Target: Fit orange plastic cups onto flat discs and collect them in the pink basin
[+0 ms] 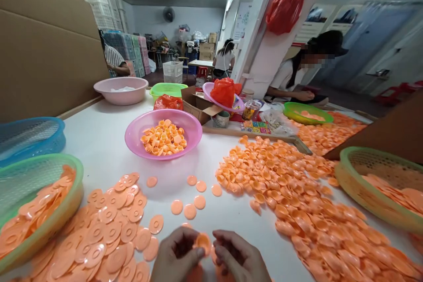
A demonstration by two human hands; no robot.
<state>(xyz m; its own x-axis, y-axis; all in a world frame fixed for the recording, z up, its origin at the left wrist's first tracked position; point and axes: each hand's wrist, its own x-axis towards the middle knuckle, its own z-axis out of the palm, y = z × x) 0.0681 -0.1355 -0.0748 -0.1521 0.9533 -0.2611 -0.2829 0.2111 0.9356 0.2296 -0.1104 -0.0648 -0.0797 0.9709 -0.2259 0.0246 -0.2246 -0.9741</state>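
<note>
My left hand (180, 253) pinches a small orange plastic cup (202, 243) between thumb and fingers, its hollow side facing me. Close beside it, my right hand (238, 257) has its fingers curled together at the edge of another orange plastic piece (213, 255), mostly hidden, so its shape is unclear. Left of my hands spreads a heap of flat orange discs (107, 229), many with a raised ring. A few loose discs (190, 211) lie just beyond my hands. To the right is a large pile of orange cup-shaped pieces (280, 176).
A pink bowl (132, 141) containing orange pieces stands ahead on the white table (92, 141). Green baskets (77, 180) with discs flank both sides; a blue basket (59, 134) is at left. A cardboard box (198, 108) and clutter sit farther back. Another person (294, 79) sits at right.
</note>
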